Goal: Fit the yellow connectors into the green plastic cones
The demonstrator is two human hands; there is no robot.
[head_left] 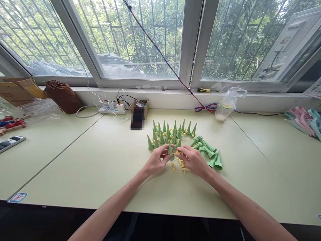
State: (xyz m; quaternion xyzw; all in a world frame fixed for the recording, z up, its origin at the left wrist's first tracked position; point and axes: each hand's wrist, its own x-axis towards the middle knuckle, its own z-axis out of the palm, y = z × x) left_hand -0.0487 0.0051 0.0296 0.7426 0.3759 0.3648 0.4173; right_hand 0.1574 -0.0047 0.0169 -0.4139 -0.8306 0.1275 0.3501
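My left hand (pixel 157 159) is closed around a green plastic cone (pixel 170 150), which stands upright with its tip pointing up. Pinched in my right hand (pixel 192 159) is a small yellow plastic peg (pixel 177 153), held against the cone's side; whether it has entered the cone cannot be made out. Below my fingers lie several loose yellow pegs (pixel 185 169). Just beyond both hands, several green cones (pixel 162 137) stand upright in a cluster with yellow pieces at their bases. To the right of my right hand, more green cones (pixel 210 153) lie on their sides in a pile.
At the back of the table (pixel 100 160) are a power strip (pixel 112 109), a small cardboard box (pixel 144 108) and a plastic cup (pixel 223 112) with a bag. A brown pouch (pixel 64 97) and a phone (pixel 11 143) are at left. Pink and teal pieces (pixel 304 120) lie far right.
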